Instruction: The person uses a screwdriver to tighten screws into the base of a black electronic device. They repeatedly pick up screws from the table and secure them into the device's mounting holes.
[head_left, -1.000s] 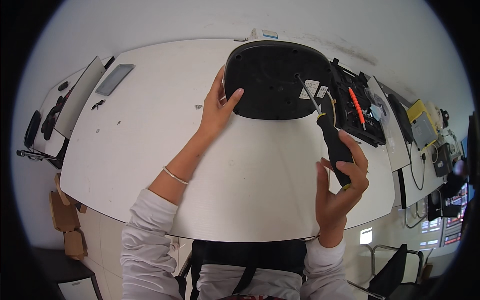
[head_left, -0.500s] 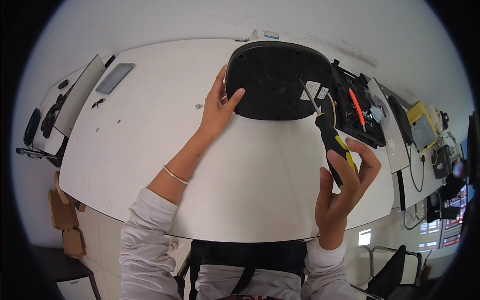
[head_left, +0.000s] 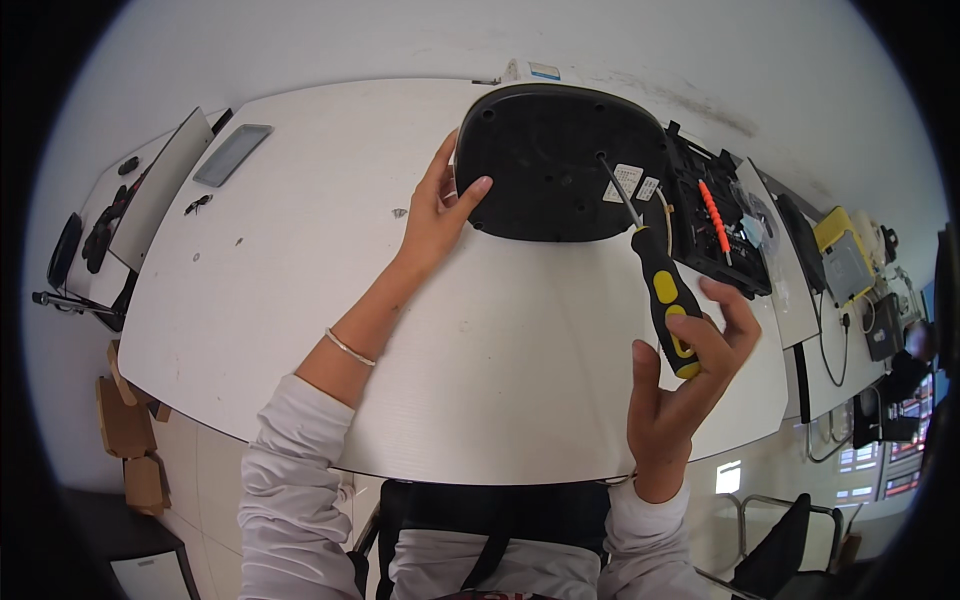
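Black and yellow, the screwdriver [head_left: 662, 290] slants above the table [head_left: 500, 370], its handle at the fingers of the right hand [head_left: 690, 350] and its shaft pointing up and leftward, away from them. Its long axis runs to the tip, which meets a hole in the rounded black case [head_left: 540, 150]. One right fingertip lies over the handle near its butt, the thumb stands left of it and the other fingers curl loosely; whether they grip firmly, I cannot tell. The left hand [head_left: 440, 210] pinches the case's left edge, thumb on its face, and the case stretches lengthwise rightward from those fingers. Beyond the right fingertips, an orange rod [head_left: 715, 220] lies in an open toolbox [head_left: 745, 275].
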